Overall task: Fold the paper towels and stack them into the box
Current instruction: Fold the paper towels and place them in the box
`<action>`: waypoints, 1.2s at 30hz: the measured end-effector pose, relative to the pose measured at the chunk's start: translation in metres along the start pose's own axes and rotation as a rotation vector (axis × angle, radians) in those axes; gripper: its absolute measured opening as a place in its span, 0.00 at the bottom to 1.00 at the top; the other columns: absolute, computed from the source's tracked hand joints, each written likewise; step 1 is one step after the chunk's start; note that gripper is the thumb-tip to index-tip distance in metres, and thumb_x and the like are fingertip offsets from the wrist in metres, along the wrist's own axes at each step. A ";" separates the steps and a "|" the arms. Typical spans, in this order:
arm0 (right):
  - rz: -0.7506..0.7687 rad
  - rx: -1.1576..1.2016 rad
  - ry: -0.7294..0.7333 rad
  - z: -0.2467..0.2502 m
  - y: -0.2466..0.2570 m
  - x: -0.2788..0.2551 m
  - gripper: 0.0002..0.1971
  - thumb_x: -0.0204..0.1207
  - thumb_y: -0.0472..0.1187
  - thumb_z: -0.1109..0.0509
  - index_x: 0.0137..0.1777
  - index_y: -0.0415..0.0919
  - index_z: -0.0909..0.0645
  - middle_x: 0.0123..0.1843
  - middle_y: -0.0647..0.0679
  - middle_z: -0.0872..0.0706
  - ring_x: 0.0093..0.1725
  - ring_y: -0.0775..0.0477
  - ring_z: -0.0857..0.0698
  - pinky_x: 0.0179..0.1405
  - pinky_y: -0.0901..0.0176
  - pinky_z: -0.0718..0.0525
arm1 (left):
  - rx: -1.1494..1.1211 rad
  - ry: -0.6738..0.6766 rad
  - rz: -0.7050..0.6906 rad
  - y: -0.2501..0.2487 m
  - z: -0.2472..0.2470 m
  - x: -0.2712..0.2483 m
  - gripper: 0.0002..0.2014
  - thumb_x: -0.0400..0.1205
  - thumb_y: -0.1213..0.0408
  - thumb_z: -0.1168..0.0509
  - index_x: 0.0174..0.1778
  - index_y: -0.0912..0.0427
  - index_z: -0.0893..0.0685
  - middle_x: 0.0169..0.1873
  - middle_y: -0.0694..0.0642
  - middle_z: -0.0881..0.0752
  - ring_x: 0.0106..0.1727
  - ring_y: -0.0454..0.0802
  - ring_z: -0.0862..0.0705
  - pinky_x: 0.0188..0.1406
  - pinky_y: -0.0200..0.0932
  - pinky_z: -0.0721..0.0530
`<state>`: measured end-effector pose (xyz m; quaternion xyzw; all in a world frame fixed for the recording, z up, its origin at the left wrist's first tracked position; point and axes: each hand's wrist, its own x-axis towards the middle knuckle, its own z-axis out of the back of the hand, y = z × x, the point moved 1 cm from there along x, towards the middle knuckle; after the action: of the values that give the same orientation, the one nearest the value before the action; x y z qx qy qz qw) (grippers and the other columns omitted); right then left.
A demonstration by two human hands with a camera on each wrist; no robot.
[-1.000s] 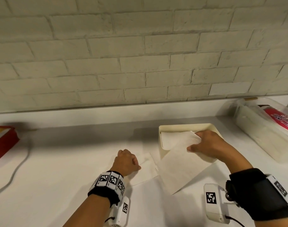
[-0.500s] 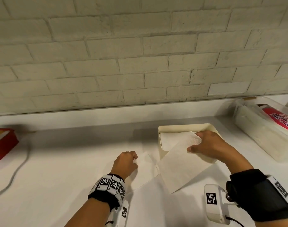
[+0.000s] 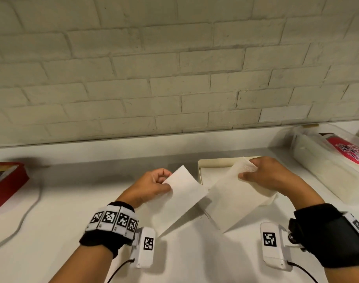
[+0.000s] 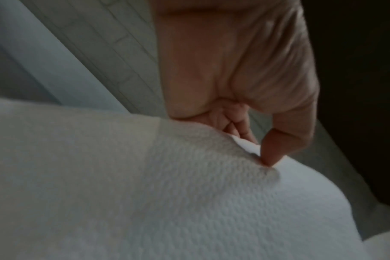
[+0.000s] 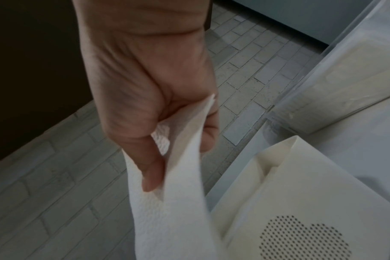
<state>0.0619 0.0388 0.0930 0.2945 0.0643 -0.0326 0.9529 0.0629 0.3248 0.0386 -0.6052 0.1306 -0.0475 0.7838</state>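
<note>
- While both hands work above a white counter [image 3: 52, 231], a person holds one paper towel strip [image 3: 180, 199] lifted between them, in front of a painted brick wall [image 3: 174, 68].
- Left hand [image 3: 152, 186] has its fingers curled, thumb and fingertips pinching the strip's left corner; the wrist view shows a fingertip [image 4: 269, 154] pressed into the embossed sheet [image 4: 167, 193].
- Right hand [image 3: 264, 176] pinches the strip's opposite upper corner, thumb [image 5: 149, 168] on one face and fingers folded behind the paper [image 5: 178, 184].
- Stretched from fingers to fingers, the strip runs with its long axis left to right; each half hangs from its pinched corner and slopes down toward the person, and the two halves meet in a dip midway between the hands.
- Lower edges of the strip point at the person and reach down close to the counter; whether they touch it cannot be told.
- Directly beneath the right fingers sits the cream box [image 3: 207, 166], open at the top, with white paper lying flat inside; the right half of the strip covers its near side.
- Seen from the right wrist, a cream panel [image 5: 301, 202] with a dotted patch lies just below the fingers.
- Beyond the right hand, near the wall, stands a clear plastic bin [image 3: 321, 160] holding a red-labelled pack [image 3: 349, 152].
- Well left of the left fingers lie a red box [image 3: 7, 182] and a grey cable [image 3: 25, 217].
- Black bands with printed markers wrap both wrists.
</note>
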 end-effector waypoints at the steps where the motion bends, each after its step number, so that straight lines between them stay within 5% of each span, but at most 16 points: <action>1: 0.001 0.020 0.002 0.002 0.001 0.000 0.05 0.73 0.45 0.26 0.39 0.47 0.18 0.35 0.53 0.19 0.34 0.55 0.21 0.29 0.65 0.28 | -0.068 0.030 -0.017 -0.009 0.000 -0.003 0.11 0.69 0.76 0.33 0.42 0.57 0.18 0.28 0.51 0.13 0.25 0.44 0.17 0.25 0.34 0.20; 7: 0.060 0.096 0.072 0.014 0.021 -0.002 0.07 0.73 0.47 0.27 0.36 0.47 0.18 0.33 0.53 0.17 0.32 0.55 0.20 0.30 0.64 0.25 | -0.291 0.121 -0.130 -0.042 -0.016 -0.002 0.14 0.59 0.66 0.27 0.41 0.59 0.13 0.32 0.53 0.11 0.29 0.44 0.15 0.32 0.35 0.16; 12: 0.088 0.067 0.118 0.011 0.041 -0.006 0.11 0.77 0.50 0.33 0.37 0.45 0.17 0.28 0.55 0.19 0.27 0.56 0.23 0.22 0.70 0.28 | -0.284 0.028 -0.123 -0.052 -0.047 0.005 0.03 0.75 0.72 0.30 0.39 0.61 0.15 0.30 0.51 0.11 0.28 0.45 0.15 0.29 0.36 0.18; 16: 0.096 0.181 0.156 0.005 0.048 -0.005 0.13 0.77 0.47 0.34 0.33 0.43 0.19 0.30 0.50 0.18 0.29 0.51 0.21 0.25 0.67 0.25 | -0.115 -0.021 -0.180 -0.050 -0.063 0.013 0.03 0.72 0.69 0.26 0.38 0.57 0.12 0.45 0.46 0.13 0.42 0.44 0.16 0.42 0.33 0.19; 20: 0.130 0.186 0.173 0.002 0.047 -0.006 0.13 0.76 0.48 0.33 0.41 0.38 0.15 0.34 0.50 0.15 0.32 0.51 0.19 0.32 0.64 0.23 | -0.055 -0.048 -0.228 -0.052 -0.068 0.016 0.03 0.72 0.68 0.25 0.39 0.59 0.11 0.54 0.44 0.15 0.49 0.39 0.16 0.46 0.28 0.20; 23: 0.126 0.218 0.199 0.000 0.046 -0.005 0.13 0.77 0.49 0.33 0.44 0.39 0.14 0.35 0.50 0.13 0.33 0.51 0.17 0.32 0.65 0.21 | -0.068 -0.051 -0.176 -0.053 -0.068 0.015 0.06 0.70 0.64 0.22 0.39 0.57 0.12 0.42 0.53 0.12 0.39 0.47 0.17 0.40 0.38 0.20; 27: 0.118 0.283 0.201 -0.002 0.049 -0.006 0.16 0.80 0.51 0.36 0.41 0.41 0.14 0.26 0.56 0.16 0.20 0.60 0.20 0.17 0.75 0.29 | -0.096 -0.090 -0.157 -0.050 -0.069 0.019 0.13 0.65 0.57 0.22 0.38 0.61 0.13 0.36 0.58 0.14 0.37 0.52 0.20 0.40 0.46 0.24; 31: 0.127 0.376 0.215 -0.006 0.049 -0.007 0.22 0.82 0.57 0.42 0.44 0.41 0.15 0.29 0.53 0.16 0.18 0.62 0.22 0.15 0.75 0.31 | -0.133 -0.112 -0.153 -0.048 -0.070 0.021 0.15 0.66 0.57 0.21 0.40 0.64 0.13 0.35 0.58 0.14 0.37 0.53 0.19 0.41 0.48 0.23; 36: 0.078 0.493 0.275 -0.003 0.050 -0.009 0.22 0.79 0.61 0.43 0.40 0.45 0.16 0.30 0.51 0.14 0.24 0.53 0.17 0.19 0.71 0.25 | -0.037 -0.136 -0.160 -0.049 -0.070 0.021 0.07 0.70 0.60 0.22 0.30 0.53 0.14 0.28 0.50 0.14 0.30 0.47 0.19 0.33 0.41 0.24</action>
<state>0.0579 0.0821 0.1199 0.5211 0.1718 0.0295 0.8355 0.0689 0.2413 0.0658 -0.6297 0.0292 -0.0664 0.7734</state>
